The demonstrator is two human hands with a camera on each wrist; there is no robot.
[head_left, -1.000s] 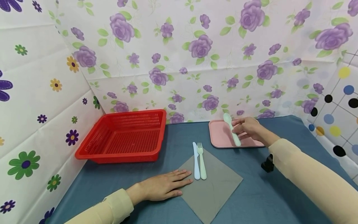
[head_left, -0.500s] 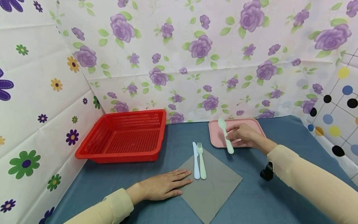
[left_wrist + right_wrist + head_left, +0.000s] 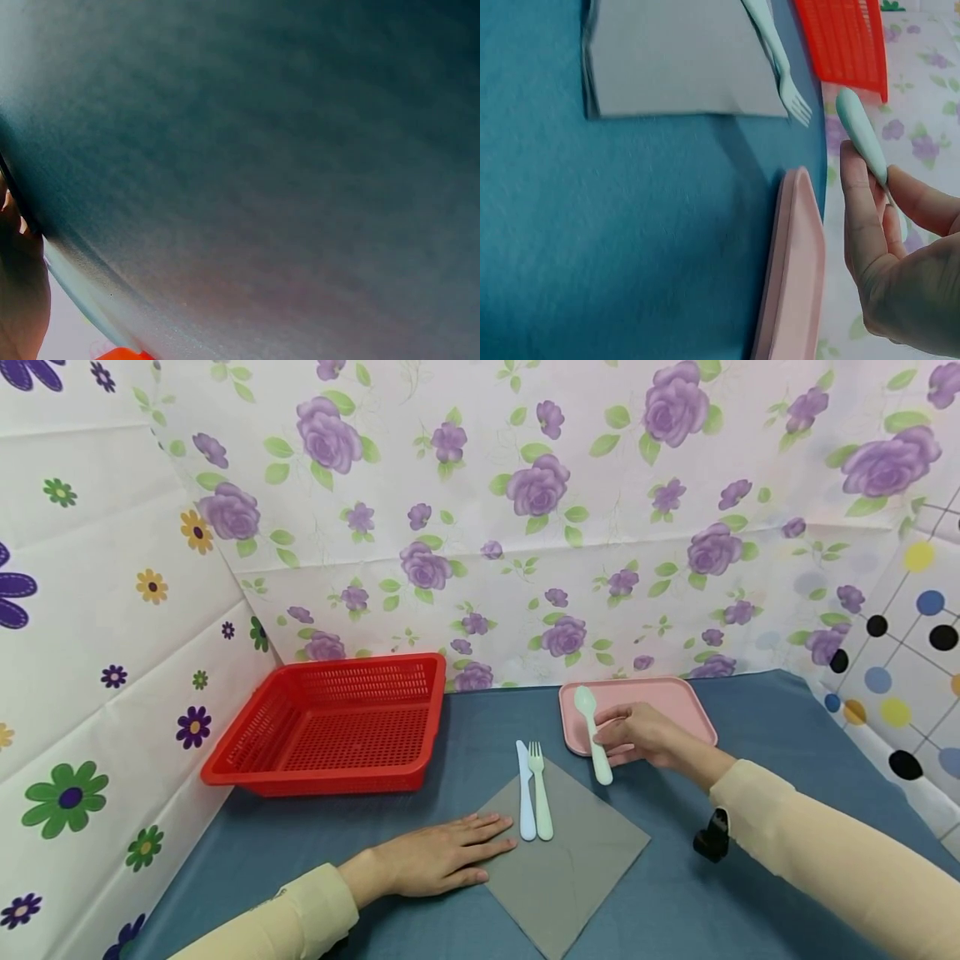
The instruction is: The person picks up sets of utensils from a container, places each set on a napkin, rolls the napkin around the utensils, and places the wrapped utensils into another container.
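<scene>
Pale green and upright, bowl end up, a spoon point(image 3: 598, 758) is pinched between the thumb and fingers of my right hand point(image 3: 637, 735), over the front left part of the pink tray point(image 3: 686, 710). In the right wrist view the spoon point(image 3: 861, 131) shows its handle end above my fingertips. My left hand point(image 3: 442, 857) lies flat with fingers spread, fingertips on the left corner of the grey napkin point(image 3: 577, 868). Side by side on that napkin are a pale blue knife point(image 3: 527, 802) and a pale green fork point(image 3: 542, 802). The left wrist view shows mostly dark cloth.
A red perforated basket point(image 3: 315, 781) stands at the back left of the table, which is covered in blue cloth point(image 3: 697, 893). Flowered sheets point(image 3: 450, 485) hang behind and to the left, and a dotted sheet point(image 3: 915, 693) hangs at the right.
My right hand has moved left and toward me with the spoon, from over the tray's middle to its front left edge. The left hand, knife and fork have stayed put.
</scene>
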